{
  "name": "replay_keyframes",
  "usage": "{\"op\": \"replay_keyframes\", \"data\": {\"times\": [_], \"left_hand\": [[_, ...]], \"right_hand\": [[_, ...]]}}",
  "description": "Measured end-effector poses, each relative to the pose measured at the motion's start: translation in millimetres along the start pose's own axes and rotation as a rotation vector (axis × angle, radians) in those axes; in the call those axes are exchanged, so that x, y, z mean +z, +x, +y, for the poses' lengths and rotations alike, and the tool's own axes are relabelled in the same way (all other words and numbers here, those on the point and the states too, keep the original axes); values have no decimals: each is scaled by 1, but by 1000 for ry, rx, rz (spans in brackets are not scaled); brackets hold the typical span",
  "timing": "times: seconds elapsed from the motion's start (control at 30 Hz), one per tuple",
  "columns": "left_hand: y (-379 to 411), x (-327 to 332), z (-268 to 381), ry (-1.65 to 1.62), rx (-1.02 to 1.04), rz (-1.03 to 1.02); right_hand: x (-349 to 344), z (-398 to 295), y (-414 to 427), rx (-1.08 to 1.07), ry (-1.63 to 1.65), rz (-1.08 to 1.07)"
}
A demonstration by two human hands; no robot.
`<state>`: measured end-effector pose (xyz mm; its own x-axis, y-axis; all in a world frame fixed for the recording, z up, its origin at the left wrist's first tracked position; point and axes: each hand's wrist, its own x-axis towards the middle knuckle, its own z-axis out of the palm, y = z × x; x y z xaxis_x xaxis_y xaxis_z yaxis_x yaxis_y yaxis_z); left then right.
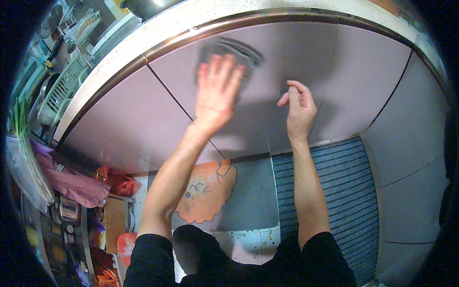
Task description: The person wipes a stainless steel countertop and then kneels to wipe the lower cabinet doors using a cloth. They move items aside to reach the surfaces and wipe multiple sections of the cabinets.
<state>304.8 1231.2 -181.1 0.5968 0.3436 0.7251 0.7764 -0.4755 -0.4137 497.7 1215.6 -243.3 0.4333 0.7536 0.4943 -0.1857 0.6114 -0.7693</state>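
My left hand [217, 91] lies flat with its fingers spread over a folded grey cloth [247, 53], pressing it to the upper part of a pale pinkish cabinet door [265, 43]. Motion blurs the cloth and the fingertips. To the right, my right hand [301, 104] hangs in front of the cabinet front, its fingers loosely curled and a little apart. Nothing shows in it, and part of its palm is hidden. Whether it touches the door cannot be told.
Above the doors runs a metal trim [172, 37] under a speckled countertop [118, 59]. A green dish rack [62, 91] and spring onions [19, 114] are at left. Underfoot lie a cartoon mat [258, 193] and a striped blue mat [344, 193]. Grey panels [408, 150] stand at right.
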Motion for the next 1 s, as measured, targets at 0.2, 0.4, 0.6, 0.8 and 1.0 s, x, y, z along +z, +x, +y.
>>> {"op": "replay_keyframes", "data": {"times": [0.2, 0.4, 0.6, 0.8, 1.0], "left_hand": [[-19, 40, 27, -376, 86, -101], [-17, 0, 35, -630, -183, 63], [-37, -26, 33, -545, -309, 137], [-58, -37, 24, -552, -379, 236], [-66, -39, 5, -576, -501, 222]], "right_hand": [[24, -6, -10, -185, -125, -70], [40, 20, -14, -450, -504, -88], [11, 38, 15, -661, -900, 129], [-87, 133, -7, -270, -843, 511], [-65, 171, -28, 380, -421, 745]]}}
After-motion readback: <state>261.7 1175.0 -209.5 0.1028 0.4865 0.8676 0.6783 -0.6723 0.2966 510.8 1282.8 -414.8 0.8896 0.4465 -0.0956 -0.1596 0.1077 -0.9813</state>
